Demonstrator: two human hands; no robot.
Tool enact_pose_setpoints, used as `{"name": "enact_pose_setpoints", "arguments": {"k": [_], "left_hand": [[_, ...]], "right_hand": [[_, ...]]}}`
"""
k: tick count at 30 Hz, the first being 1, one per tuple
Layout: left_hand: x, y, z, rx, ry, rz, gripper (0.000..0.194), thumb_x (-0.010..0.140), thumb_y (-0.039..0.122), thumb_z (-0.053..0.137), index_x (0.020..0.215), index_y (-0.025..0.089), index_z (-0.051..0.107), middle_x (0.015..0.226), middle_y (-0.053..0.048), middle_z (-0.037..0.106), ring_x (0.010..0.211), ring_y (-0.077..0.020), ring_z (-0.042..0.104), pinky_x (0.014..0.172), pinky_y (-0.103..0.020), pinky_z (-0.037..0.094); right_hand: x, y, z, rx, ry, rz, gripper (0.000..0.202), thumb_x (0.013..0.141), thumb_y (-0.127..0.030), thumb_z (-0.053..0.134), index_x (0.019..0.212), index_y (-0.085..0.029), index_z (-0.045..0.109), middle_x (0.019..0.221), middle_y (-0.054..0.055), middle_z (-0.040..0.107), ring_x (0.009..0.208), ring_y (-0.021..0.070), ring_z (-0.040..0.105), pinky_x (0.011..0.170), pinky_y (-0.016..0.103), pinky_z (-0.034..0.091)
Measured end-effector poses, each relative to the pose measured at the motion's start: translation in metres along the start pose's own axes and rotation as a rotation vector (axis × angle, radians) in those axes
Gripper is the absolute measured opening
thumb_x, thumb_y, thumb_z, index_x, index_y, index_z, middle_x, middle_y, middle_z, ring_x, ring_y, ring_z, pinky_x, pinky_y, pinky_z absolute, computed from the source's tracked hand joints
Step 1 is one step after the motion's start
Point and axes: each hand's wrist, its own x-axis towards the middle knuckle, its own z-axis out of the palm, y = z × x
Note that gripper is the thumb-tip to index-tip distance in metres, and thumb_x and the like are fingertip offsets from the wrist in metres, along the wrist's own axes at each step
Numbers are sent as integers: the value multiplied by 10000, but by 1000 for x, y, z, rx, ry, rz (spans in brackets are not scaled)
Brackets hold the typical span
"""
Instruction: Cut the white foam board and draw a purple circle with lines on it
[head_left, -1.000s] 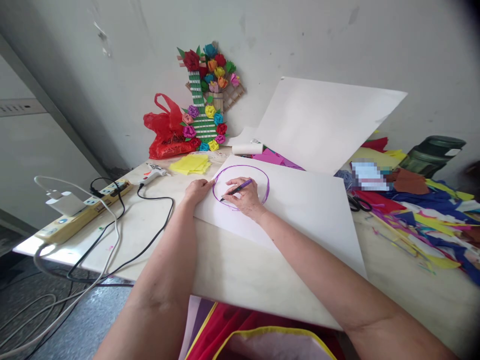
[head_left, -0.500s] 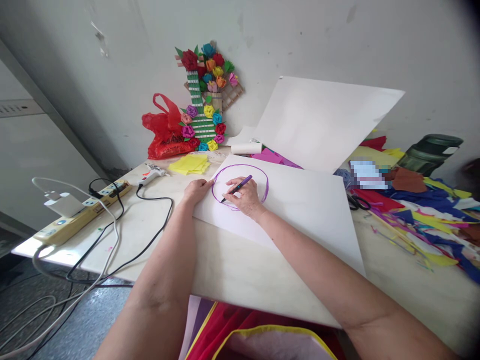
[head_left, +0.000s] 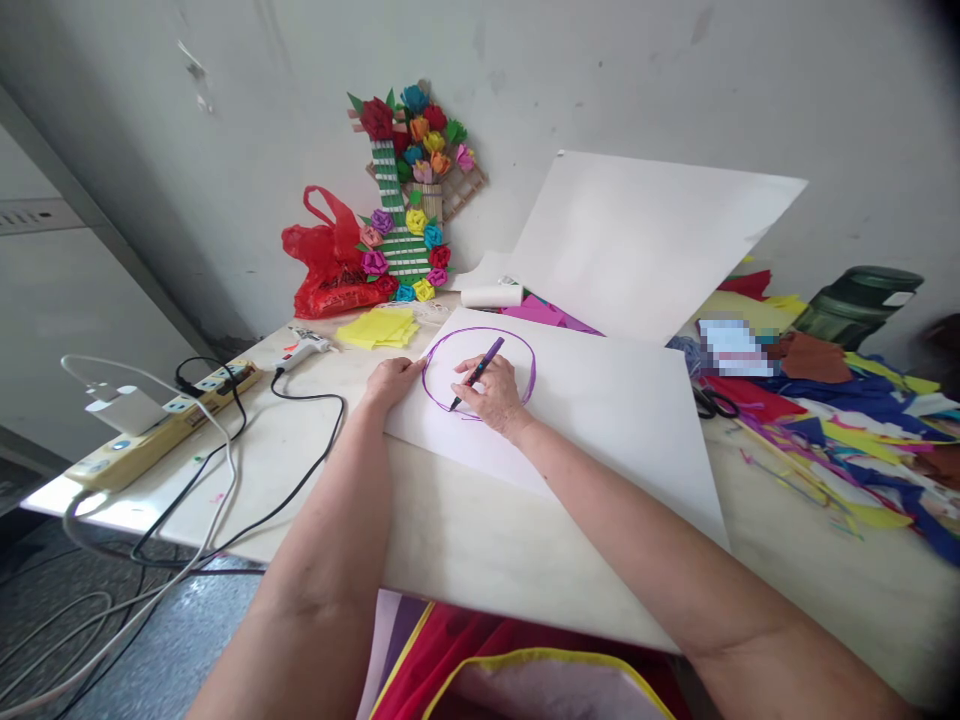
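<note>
Over white paper (head_left: 615, 420) — purple marker (head_left: 478, 374)

Pale worktop (head_left: 465, 540), yellowish power strip (head_left: 112, 465) along its left edge, black cord (head_left: 344, 412) curving beside a white glue gun (head_left: 302, 349), yellow paper pile (head_left: 377, 328), red plastic bag (head_left: 337, 293) and flower craft (head_left: 406, 250) at the back, large white sheet (head_left: 622, 430) across the middle, black scissors (head_left: 709, 402) near heaped coloured scraps (head_left: 847, 430) at right
</note>
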Motion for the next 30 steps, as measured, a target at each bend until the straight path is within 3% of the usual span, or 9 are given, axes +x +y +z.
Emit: {"name": "enact_pose_setpoints", "arguments": {"k": [8, 20, 25, 30], "left_hand": [[0, 0, -1, -2, -11, -4, 562, 733, 637, 328, 769, 164, 629, 762, -42, 623, 715, -168, 528, 585, -231, 340], [-5, 4, -2, -43, -9, -22, 541, 724, 635, 346, 713, 164, 612, 664, -21, 582, 660, -155, 500, 552, -230, 326], [-4, 2, -2, -39, -6, -3, 550, 729, 633, 335, 736, 164, 623, 700, -27, 599, 678, -160, 510, 569, -232, 337], [-2, 2, -2, -25, -8, -4, 552, 730, 625, 340, 766, 159, 633, 732, -37, 620, 693, -167, 521, 588, -237, 345]], "right_hand": [[-1, 3, 0, 24, 30, 33, 17, 640, -218, 614, 637, -230, 603, 855, -10, 667, 955, 207, 502, 947, 391, 288], [-2, 3, -1, 80, 81, 87, 93, 625, -139, 555, 629, -219, 602, 768, -1, 662, 920, 206, 519, 907, 371, 347], [-1, 3, -3, 121, 150, 76, 59, 683, -248, 607, 632, -220, 606, 809, 1, 674, 888, 193, 553, 888, 369, 363], [0, 5, 2, 58, 119, 26, 137, 660, -365, 670, 646, -233, 635, 863, -3, 681, 916, 188, 567, 901, 368, 347]]}}
